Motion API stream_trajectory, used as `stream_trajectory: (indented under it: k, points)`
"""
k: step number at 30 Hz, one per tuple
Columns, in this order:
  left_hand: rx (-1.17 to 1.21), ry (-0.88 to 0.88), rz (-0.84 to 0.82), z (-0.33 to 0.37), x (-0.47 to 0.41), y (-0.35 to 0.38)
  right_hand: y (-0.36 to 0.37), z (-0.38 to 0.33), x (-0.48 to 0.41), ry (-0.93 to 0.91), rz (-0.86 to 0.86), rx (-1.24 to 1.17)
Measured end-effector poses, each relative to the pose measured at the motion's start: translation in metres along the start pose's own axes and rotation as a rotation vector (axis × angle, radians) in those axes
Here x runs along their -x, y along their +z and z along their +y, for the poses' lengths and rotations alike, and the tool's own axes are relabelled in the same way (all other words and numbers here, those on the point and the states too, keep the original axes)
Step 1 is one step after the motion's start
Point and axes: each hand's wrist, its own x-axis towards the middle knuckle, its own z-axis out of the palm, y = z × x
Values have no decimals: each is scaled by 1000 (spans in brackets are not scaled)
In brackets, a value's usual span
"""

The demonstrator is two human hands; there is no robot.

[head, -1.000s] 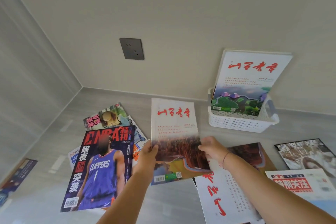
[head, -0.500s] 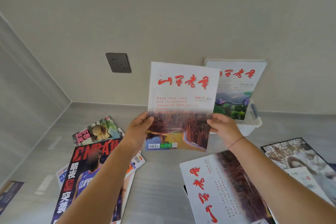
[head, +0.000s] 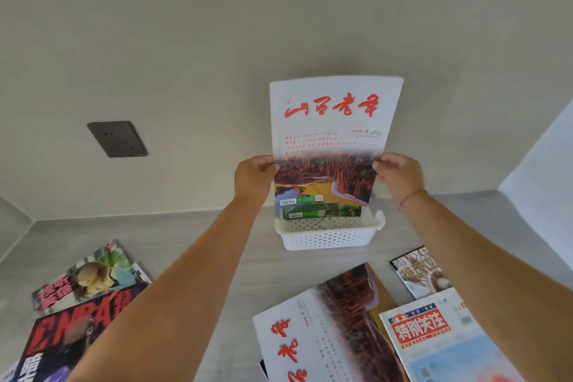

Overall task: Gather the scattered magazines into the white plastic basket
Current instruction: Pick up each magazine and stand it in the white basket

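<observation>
A white magazine with a red title and a forest photo (head: pixel 328 139) stands upright over the white plastic basket (head: pixel 328 239), its lower edge just above the rim. My left hand (head: pixel 254 178) pinches its left edge and my right hand (head: pixel 398 177) pinches its right edge. Behind it, inside the basket, stands another magazine (head: pixel 322 211), of which only a green lower strip shows. Scattered on the counter lie an NBA magazine (head: pixel 62 341), a pink-titled one (head: pixel 83 279), a red-titled one (head: pixel 328 326), a blue one (head: pixel 446 341) and a grey one (head: pixel 418 273).
The basket stands against the back wall on a grey counter (head: pixel 192 245). A dark wall socket (head: pixel 117 138) sits on the wall at left. Side walls close the counter at far left and right.
Both hands have lifted the magazine off the counter and carried it right and away from me, until it stands over the basket in front of the magazine there.
</observation>
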Motion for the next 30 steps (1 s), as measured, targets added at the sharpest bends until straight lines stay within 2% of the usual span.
stream_trajectory:
  k: [7,13,23,26,30]
  points:
    - [-79,-156,76,-42,-14,38,4,44,-22,120,-17,97]
    - [-109,-252,93,-69,-21,53,14,71,-28,150,-16,213]
    - [-182,-227,169,-72,-36,69,26,69,-38,92,12,377]
    - [-203,-210,185,-75,-39,71,34,65,-40,36,-53,456]
    - [-203,-208,191,-77,-39,71,42,62,-40,53,-133,481]
